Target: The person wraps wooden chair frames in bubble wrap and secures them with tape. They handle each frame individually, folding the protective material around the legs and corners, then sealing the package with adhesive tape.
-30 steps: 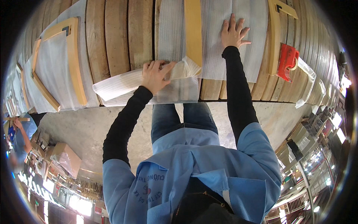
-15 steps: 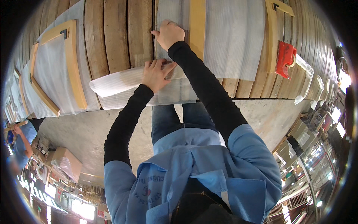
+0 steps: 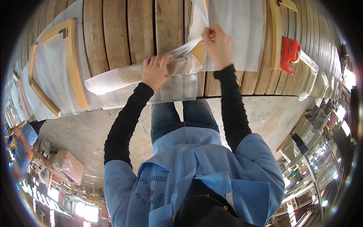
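A translucent white foam sheet [image 3: 109,78] is folded over into a long roll near the table's front edge. What lies inside its left part is hidden. My left hand [image 3: 154,72] grips the roll from above, fingers curled over its far side. Farther right, my right hand [image 3: 219,47] is closed on a raised, twisted edge of the foam. A yellowish wooden piece [image 3: 199,52] shows beside that edge, partly covered by foam. Another flat foam sheet [image 3: 236,41] lies just to the right, under and beyond my right hand.
A red tape dispenser [image 3: 289,56] stands at the right beside a wooden frame part [image 3: 276,41]. On the left, a wooden frame [image 3: 75,70] with dark corner fittings lies on foam. The tabletop is wooden slats [image 3: 141,28]. A co-worker [image 3: 28,138] is at the far left.
My right hand has moved right and slightly nearer, pulling the foam edge up and across the wooden piece. My left hand stays on the roll, almost unmoved.
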`<state>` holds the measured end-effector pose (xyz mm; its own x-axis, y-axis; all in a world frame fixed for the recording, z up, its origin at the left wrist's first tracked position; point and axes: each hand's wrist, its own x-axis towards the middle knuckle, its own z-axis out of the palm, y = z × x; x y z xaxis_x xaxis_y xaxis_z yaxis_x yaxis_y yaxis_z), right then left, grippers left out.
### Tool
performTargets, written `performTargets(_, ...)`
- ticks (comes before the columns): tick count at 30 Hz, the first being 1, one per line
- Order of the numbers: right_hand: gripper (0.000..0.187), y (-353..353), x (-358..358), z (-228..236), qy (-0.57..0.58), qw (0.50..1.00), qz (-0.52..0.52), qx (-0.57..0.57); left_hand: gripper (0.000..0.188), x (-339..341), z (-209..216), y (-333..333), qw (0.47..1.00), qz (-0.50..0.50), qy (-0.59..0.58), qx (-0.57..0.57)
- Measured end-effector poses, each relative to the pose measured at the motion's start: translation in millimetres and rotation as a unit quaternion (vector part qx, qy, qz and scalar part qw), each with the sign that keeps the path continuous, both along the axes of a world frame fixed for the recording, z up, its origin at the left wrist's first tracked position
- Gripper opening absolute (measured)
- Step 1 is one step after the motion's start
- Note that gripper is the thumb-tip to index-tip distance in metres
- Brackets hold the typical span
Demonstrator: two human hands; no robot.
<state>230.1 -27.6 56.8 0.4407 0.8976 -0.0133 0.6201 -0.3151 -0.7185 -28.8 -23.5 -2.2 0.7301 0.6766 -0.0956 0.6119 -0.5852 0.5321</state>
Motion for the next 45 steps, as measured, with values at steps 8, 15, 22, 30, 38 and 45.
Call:
performTargets(8, 0.018, -51.6, 51.6, 7.6, 0.172, 0.975, -0.049, -0.131, 0.084, 18.1, 12.1, 15.2, 0.997, 0.025, 0.069, -0.028)
performTargets(15, 0.025, -76.6, 83.5, -24.9, 0.280, 0.933, -0.010, -0.226, 0.063, 15.3, 2.0, 34.4, 0.999, 0.023, 0.023, 0.001)
performTargets(22, 0.054, -32.8, 20.2, -22.6, 0.188, 0.964, -0.183, -0.044, 0.056, -0.1, -7.4, 34.9, 1.000, 0.013, 0.010, 0.023)
performTargets(30, 0.043, -11.1, -29.4, -33.5, 0.099, 0.991, -0.072, -0.058, 0.060, 16.6, 11.6, 8.0, 0.987, 0.078, -0.135, 0.048)
performTargets(38, 0.034, -66.4, -39.1, -44.2, 0.258, 0.947, -0.181, -0.055, 0.069, 63.7, 8.2, -14.1, 0.994, -0.004, -0.075, 0.080)
performTargets(45, 0.050, -60.1, -11.4, -63.5, 0.151, 0.973, -0.135, -0.107, 0.061, 68.0, 6.0, -57.8, 0.994, 0.017, 0.031, 0.105)
